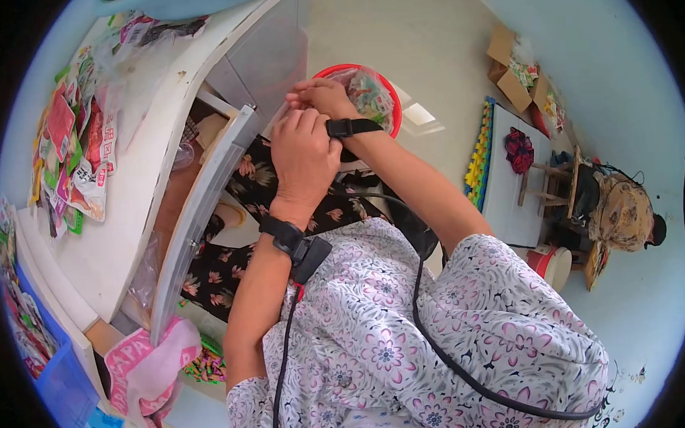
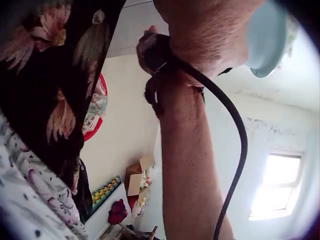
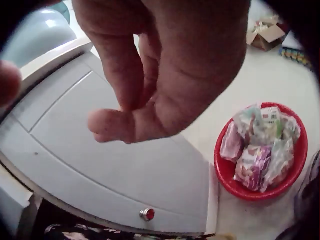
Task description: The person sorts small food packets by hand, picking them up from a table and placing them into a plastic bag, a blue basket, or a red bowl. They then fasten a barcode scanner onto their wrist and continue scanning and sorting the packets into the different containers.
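Observation:
My left hand (image 1: 304,155) reaches across to my right wrist, its fingers curled around the wrist camera (image 2: 159,54) on the black strap (image 1: 352,127). A black cable (image 2: 239,130) runs from that camera. Part of the left hand's grip is hidden behind its own back in the head view. My right hand (image 1: 325,96) is just beyond it, with fingers loosely bent and nothing held. In the right wrist view, the right hand's fingers (image 3: 112,125) hang over the white cabinet door (image 3: 105,160). Another black camera (image 1: 291,242) is strapped to my left wrist.
A red basin (image 3: 260,192) with several plastic packets stands on the floor past my hands. To the left, an open drawer (image 1: 221,188) juts from the white cabinet, whose top (image 1: 140,145) bears snack packets. Cardboard boxes (image 1: 513,91) and a stool (image 1: 549,180) stand at the right.

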`<state>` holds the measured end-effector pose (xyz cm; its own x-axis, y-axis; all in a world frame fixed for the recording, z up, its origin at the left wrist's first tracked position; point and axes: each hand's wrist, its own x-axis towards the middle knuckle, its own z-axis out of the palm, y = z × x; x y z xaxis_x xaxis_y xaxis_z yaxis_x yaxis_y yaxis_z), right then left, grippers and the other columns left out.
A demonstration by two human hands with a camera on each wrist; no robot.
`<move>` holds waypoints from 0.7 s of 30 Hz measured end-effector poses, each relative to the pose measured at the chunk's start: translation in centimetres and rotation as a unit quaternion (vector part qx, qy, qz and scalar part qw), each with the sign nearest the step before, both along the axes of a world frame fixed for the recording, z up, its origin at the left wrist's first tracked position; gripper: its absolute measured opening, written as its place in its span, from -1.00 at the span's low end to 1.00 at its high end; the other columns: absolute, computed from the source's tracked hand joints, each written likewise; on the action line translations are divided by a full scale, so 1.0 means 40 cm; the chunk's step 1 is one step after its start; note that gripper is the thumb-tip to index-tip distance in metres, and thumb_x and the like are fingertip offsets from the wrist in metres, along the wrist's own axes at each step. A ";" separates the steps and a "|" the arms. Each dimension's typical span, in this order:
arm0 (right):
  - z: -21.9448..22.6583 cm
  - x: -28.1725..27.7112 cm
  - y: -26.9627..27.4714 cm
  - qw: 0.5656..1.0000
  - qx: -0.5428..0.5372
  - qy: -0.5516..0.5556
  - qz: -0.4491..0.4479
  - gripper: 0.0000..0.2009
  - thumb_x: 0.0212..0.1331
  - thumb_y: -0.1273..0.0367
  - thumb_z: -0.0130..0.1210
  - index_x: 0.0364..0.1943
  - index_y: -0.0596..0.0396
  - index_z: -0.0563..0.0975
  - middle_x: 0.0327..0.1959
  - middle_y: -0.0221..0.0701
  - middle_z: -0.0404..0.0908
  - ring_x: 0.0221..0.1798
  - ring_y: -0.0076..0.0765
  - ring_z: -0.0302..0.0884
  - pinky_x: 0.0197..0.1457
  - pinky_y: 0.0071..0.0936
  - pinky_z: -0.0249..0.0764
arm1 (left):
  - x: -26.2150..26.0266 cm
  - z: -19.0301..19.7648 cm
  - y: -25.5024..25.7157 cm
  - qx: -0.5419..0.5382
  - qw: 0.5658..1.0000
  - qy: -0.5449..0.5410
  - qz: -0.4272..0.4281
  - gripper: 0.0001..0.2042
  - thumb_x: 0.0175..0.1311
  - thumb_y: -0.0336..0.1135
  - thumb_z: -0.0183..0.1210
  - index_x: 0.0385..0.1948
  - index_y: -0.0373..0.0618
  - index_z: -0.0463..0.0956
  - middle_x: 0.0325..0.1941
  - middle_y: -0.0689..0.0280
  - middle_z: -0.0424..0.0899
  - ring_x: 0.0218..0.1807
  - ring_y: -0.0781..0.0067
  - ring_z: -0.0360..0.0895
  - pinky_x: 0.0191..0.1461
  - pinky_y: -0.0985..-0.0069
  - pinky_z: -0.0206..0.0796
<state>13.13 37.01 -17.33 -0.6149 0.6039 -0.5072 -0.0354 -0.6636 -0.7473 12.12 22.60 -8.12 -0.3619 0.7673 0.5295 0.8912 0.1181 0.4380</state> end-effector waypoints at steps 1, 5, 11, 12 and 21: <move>0.013 0.013 0.003 0.999 -0.004 0.030 -0.020 -0.76 0.31 0.67 -0.07 0.02 0.40 0.49 -0.17 -0.07 0.70 -0.27 -0.16 0.68 -0.15 -0.33 0.67 | 0.004 -0.005 -0.004 0.002 1.000 -0.015 -0.009 -0.88 0.04 -0.40 0.27 -0.41 -0.16 0.54 -0.32 0.20 0.57 -0.15 0.06 0.55 -0.04 0.14 0.37; 0.021 0.056 -0.006 0.993 -0.011 0.055 -0.106 -0.78 0.35 0.62 -0.07 0.02 0.40 0.50 -0.13 -0.08 0.70 -0.20 -0.18 0.68 -0.14 -0.32 0.64 | -0.001 -0.009 0.014 0.019 0.999 -0.043 -0.014 -0.88 0.03 -0.42 0.27 -0.40 -0.16 0.54 -0.33 0.18 0.59 -0.17 0.01 0.57 -0.07 0.15 0.41; -0.022 0.154 -0.097 0.999 -0.010 0.043 0.006 -0.77 0.39 0.53 -0.03 0.03 0.36 0.53 -0.12 -0.18 0.69 -0.18 -0.29 0.65 -0.13 -0.34 0.58 | -0.009 -0.009 0.030 0.017 0.997 -0.065 -0.036 -0.91 0.04 -0.46 0.23 -0.43 -0.18 0.51 -0.35 0.19 0.61 -0.20 0.01 0.58 -0.17 0.12 0.44; -0.018 0.156 -0.101 0.999 -0.018 0.037 0.017 -0.77 0.40 0.52 -0.03 0.04 0.35 0.53 -0.11 -0.19 0.69 -0.18 -0.30 0.64 -0.13 -0.34 0.57 | -0.005 -0.010 0.024 0.015 0.997 -0.065 -0.036 -0.92 0.04 -0.47 0.22 -0.44 -0.17 0.51 -0.36 0.19 0.60 -0.21 0.00 0.58 -0.18 0.11 0.44; 0.102 0.166 -0.097 0.947 0.179 -0.121 0.239 -0.77 0.41 0.44 0.02 0.03 0.23 0.59 -0.12 -0.34 0.68 -0.18 -0.43 0.58 -0.11 -0.38 0.50 | -0.033 -0.041 -0.025 -0.052 0.990 -0.130 0.021 -0.94 0.07 -0.44 0.20 -0.44 -0.20 0.54 -0.34 0.11 0.63 -0.24 -0.07 0.61 -0.19 0.08 0.45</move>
<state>19.75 33.14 -13.26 -0.7537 0.4454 -0.4833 0.4059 -0.2630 -0.8753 10.79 21.60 -9.77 -0.5090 0.7936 0.3333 0.7431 0.2097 0.6355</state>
